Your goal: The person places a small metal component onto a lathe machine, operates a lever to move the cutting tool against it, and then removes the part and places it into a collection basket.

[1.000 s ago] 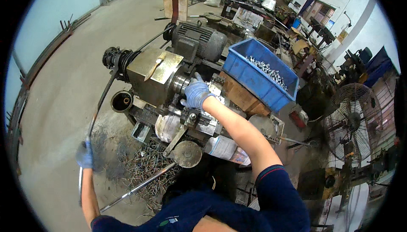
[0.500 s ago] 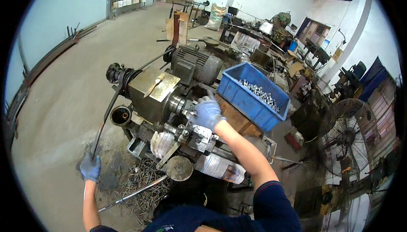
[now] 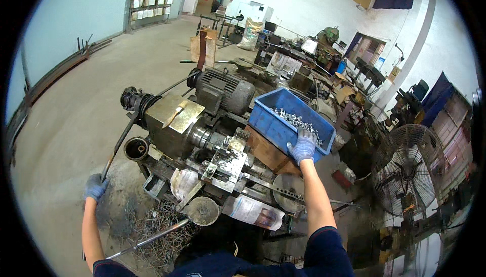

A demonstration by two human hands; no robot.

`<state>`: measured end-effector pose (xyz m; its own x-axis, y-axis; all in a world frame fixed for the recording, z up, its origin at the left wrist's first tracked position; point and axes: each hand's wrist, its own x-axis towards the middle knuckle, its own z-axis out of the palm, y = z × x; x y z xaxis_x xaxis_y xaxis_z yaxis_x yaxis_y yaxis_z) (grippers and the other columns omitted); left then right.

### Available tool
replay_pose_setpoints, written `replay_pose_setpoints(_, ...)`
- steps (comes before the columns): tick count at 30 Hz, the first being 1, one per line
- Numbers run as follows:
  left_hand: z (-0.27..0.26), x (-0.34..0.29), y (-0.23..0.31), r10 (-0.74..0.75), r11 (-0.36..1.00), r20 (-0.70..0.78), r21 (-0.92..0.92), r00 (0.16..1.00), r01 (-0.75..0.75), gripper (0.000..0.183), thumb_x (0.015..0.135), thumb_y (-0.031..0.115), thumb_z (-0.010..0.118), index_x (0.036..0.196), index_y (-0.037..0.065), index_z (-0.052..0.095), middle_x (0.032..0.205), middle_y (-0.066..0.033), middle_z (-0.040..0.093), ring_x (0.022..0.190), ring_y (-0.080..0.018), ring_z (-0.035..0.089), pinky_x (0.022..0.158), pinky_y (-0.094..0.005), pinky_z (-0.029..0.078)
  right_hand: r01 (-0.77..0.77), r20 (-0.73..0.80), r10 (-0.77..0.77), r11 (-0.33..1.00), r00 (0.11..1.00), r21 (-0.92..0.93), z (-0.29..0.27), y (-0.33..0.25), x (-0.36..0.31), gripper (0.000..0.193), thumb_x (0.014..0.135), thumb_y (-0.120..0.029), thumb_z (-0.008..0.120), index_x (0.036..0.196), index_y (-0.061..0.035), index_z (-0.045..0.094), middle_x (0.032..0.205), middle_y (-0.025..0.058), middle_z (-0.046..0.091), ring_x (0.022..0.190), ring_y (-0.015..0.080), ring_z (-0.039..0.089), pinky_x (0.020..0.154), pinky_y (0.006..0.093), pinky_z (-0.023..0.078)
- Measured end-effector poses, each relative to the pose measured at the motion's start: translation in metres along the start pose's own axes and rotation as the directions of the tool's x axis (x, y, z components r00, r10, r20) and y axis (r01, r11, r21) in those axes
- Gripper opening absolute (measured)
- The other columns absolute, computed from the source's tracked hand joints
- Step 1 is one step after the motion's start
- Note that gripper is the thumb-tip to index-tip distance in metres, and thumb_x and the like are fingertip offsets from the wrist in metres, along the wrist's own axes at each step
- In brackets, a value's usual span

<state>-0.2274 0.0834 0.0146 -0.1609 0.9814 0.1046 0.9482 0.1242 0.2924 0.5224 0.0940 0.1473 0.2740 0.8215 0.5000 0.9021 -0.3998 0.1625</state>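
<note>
My left hand [image 3: 94, 188], in a blue-grey glove, is closed around the lower end of a long dark lever [image 3: 119, 148] that runs up to the lathe's spindle end. In the blue bin [image 3: 271, 117] at the right lies a pile of small shiny metal parts [image 3: 292, 118]. My gloved right hand [image 3: 304, 148] reaches over the bin's near side, fingers stretched onto the parts and thumb apart. Its fingertips are partly lost among the pieces. Between my hands stands the small lathe, with a round chuck [image 3: 201, 136] and a chip-covered tool slide [image 3: 226, 168].
A brush [image 3: 174, 115] rests on the lathe's headstock, with a motor [image 3: 225, 91] behind. Curly metal shavings [image 3: 152, 234] heap on the floor below. A round handwheel [image 3: 203, 211] and steel bar stick out toward me. A caged fan [image 3: 408, 168] stands at the right.
My right hand has moved from beside the chuck rightward to the parts in the blue bin. The left hand and the lever's end have shifted slightly left and up. The view has shifted.
</note>
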Motion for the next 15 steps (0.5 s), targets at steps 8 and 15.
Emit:
replay_pose_setpoints(8, 0.012, 0.002, -0.011, -0.158, 0.975, 0.147, -0.133, 0.976, 0.178, 0.035, 0.073, 0.036, 0.062, 0.083, 0.003, 0.066, 0.083, -0.0225, 0.062, 0.081, -0.0388, 0.060, 0.070, -0.0450, 0.046, -0.025, 0.056, 0.021, 0.998, 0.998, 0.065, -0.005, -0.011, 0.002, 0.073, 0.070, -0.046, 0.067, 0.128, -0.0067, 0.046, 0.123, 0.0142, 0.052, 0.118, 0.0281, 0.044, 0.106, 0.0426, 0.024)
replay_pose_setpoints(15, 0.035, 0.017, -0.022, -0.008, 0.948, 0.079, -0.316, 0.997, 0.033, 0.026, 0.074, 0.028, 0.066, 0.081, 0.003, 0.063, 0.071, -0.0171, 0.063, 0.065, -0.0309, 0.062, 0.057, -0.0414, 0.047, 0.108, -0.231, -0.105, 0.994, 0.967, -0.002, 0.008, 0.005, -0.028, 0.074, 0.072, -0.049, 0.063, 0.128, -0.0041, 0.047, 0.137, 0.0173, 0.041, 0.128, 0.0344, 0.035, 0.110, 0.0492, 0.014)
